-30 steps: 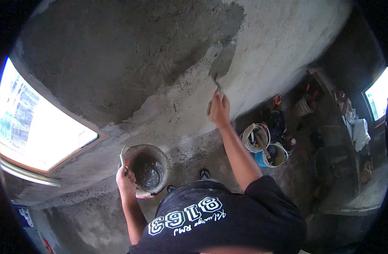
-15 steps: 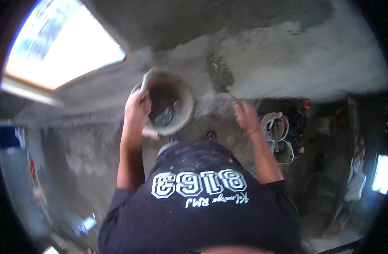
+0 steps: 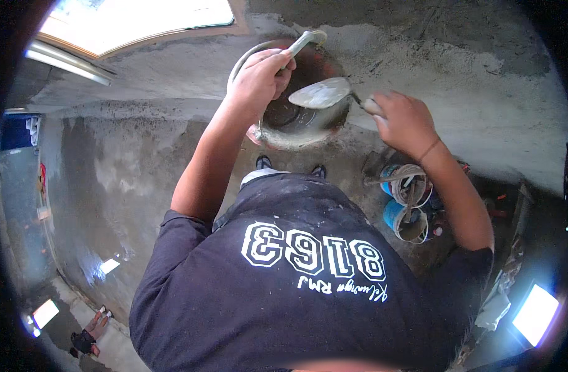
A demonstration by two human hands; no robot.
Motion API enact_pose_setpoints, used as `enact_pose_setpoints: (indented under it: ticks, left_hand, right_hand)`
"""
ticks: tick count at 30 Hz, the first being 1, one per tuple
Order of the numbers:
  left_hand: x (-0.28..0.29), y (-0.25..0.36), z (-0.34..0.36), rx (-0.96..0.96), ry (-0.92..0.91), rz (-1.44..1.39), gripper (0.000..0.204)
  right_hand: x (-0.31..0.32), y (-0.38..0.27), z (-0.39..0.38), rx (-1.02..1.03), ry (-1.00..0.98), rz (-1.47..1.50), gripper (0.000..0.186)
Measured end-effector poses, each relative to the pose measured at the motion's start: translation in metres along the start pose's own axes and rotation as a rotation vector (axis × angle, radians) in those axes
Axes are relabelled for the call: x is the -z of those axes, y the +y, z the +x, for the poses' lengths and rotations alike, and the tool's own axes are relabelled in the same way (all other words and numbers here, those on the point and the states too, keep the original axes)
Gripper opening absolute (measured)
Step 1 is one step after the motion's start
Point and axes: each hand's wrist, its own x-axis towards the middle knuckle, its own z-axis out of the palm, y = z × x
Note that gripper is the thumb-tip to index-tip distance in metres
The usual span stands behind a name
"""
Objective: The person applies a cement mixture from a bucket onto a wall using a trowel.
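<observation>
A round bucket [image 3: 308, 141] with a mortar-smeared rim is in front of me, with wet grey material low inside it. My left hand [image 3: 262, 77] is closed round a pale bar at its far left side, which looks like the bucket's handle. My right hand [image 3: 408, 121] grips the short handle of a pointed trowel [image 3: 321, 93]. The trowel's blade, coated in light grey mortar, is over the bucket's mouth. My left fingers hide part of the bucket's rim.
A plastered wall [image 3: 414, 74] runs beyond the bucket, with a bright window opening [image 3: 141, 25] at upper left. Blue pails [image 3: 392, 214] with tools stand on the floor to my right. Another person's legs [image 3: 95, 325] show at lower left.
The trowel has come left from the wall to the bucket's mouth in my right hand. The bucket and my left hand now appear farther up and right; the whole view has shifted.
</observation>
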Motion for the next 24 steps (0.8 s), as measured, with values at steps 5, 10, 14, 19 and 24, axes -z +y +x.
enact_pose_setpoints:
  ticks: [5,10,14,19,24]
  left_hand:
    - [-0.001,-0.004,0.005,0.013,-0.006,0.063,0.021]
    - [-0.014,-0.005,0.007,-0.123,0.036,0.228,0.023]
    - [-0.025,-0.013,0.011,-0.189,0.091,0.494,0.015]
    - [-0.028,-0.020,0.013,-0.197,0.059,0.588,0.008]
    - [-0.027,-0.021,0.010,-0.073,-0.039,0.351,0.016]
  right_hand:
    - [-0.034,-0.025,0.051,0.280,0.074,-0.211,0.014]
    - [-0.076,-0.025,0.075,0.175,0.005,-0.411,0.012]
    - [-0.084,-0.026,0.064,0.252,-0.024,-0.418,0.010]
    - [-0.089,-0.037,0.053,0.383,-0.063,-0.335,0.009]
    - [-0.096,-0.045,0.051,0.411,-0.055,-0.278,0.008]
